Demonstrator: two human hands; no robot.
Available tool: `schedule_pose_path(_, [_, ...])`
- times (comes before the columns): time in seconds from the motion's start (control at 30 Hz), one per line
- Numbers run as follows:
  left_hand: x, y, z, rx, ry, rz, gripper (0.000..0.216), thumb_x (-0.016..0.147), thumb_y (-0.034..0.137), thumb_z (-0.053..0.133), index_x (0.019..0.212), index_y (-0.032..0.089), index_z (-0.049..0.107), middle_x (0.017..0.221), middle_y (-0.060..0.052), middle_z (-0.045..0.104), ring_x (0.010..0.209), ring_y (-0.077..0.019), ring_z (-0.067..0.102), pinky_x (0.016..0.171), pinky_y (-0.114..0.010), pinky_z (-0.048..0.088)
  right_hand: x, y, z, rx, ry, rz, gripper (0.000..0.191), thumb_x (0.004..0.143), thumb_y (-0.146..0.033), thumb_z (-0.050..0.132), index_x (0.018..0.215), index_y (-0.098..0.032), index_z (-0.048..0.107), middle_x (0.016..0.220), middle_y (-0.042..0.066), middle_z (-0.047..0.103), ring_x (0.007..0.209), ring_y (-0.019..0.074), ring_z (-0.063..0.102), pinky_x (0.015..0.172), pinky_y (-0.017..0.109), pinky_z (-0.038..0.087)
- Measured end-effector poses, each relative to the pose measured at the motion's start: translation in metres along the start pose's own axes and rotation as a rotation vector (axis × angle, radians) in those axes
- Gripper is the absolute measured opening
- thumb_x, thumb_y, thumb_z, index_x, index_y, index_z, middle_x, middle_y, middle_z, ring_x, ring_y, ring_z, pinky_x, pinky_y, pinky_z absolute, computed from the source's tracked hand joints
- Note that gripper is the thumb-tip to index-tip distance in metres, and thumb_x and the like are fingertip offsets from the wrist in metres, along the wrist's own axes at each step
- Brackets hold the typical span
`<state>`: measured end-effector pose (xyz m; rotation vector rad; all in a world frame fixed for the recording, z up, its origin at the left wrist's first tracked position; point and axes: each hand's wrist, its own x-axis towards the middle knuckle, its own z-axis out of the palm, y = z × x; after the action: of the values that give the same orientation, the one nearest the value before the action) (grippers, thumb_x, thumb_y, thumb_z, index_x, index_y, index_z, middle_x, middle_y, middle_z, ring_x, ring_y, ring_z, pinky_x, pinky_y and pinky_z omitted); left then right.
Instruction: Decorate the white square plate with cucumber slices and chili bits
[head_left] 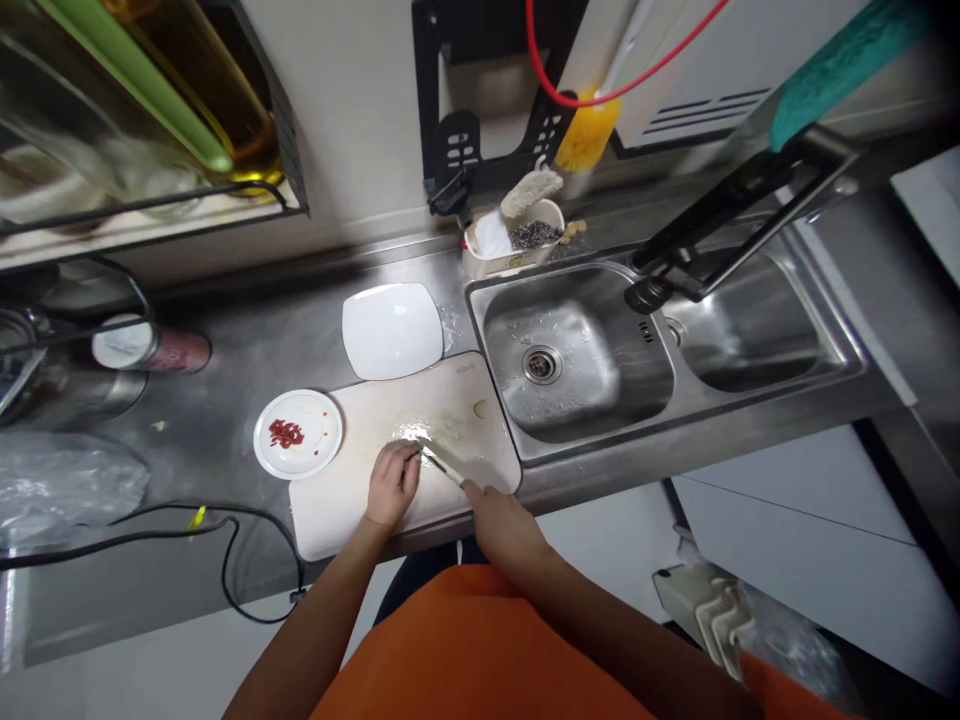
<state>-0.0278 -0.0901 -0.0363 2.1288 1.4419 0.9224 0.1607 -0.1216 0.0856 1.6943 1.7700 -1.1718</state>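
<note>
On the white cutting board [337,510], my right hand [506,525] is closed round the pale handle of a knife [446,468]. The blade points left and away from me, its tip close to the fingers of my left hand [394,483]. Those fingers are curled down on the board; whatever they pinch is too small or hidden to name. Wet, pale green smears mark the board just beyond the blade. A small green slice [480,409] lies near the board's right side. Left of it, a white round plate [319,458] holds chopped red pieces [286,433].
An empty white square dish [392,330] stands behind the board. At right is a double steel sink [577,340] with a black faucet [675,250]. A sponge caddy [517,255] sits behind it. Black cable [232,520] and a clear plastic bag [71,485] lie left.
</note>
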Motion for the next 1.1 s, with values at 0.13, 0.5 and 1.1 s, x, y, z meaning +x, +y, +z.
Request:
schedule_pose_path(0.13, [0.000, 0.000, 0.000, 0.006, 0.008, 0.005, 0.016, 0.085, 0.017, 0.051, 0.099, 0.017, 0.058, 0.095, -0.009, 0.063, 0.097, -0.0190, 0.058, 0.087, -0.037, 0.049, -0.002, -0.001, -0.003, 0.013, -0.015, 0.010, 0.040, 0.085, -0.004, 0.029, 0.116, -0.021, 0.046, 0.093, 0.009, 0.061, 0.085, 0.0204, 0.060, 0.063, 0.026, 0.039])
schedule_pose_path(0.5, [0.002, 0.002, -0.001, 0.002, 0.011, 0.020, 0.016, 0.084, 0.014, 0.052, 0.098, 0.017, 0.058, 0.094, -0.008, 0.063, 0.096, -0.0187, 0.058, 0.086, -0.037, 0.049, -0.002, -0.003, -0.015, 0.027, -0.047, -0.003, 0.040, 0.085, -0.005, 0.026, 0.116, -0.020, 0.047, 0.096, 0.010, 0.062, 0.088, 0.0217, 0.060, 0.066, 0.028, 0.041])
schedule_pose_path(1.1, [0.000, 0.000, 0.001, -0.043, 0.008, 0.017, 0.015, 0.083, 0.012, 0.052, 0.096, 0.018, 0.058, 0.094, -0.008, 0.063, 0.095, -0.0185, 0.058, 0.086, -0.038, 0.049, 0.027, -0.013, -0.009, 0.028, 0.024, -0.047, 0.040, 0.087, -0.006, 0.025, 0.116, -0.018, 0.050, 0.094, 0.010, 0.063, 0.088, 0.0203, 0.060, 0.070, 0.028, 0.042])
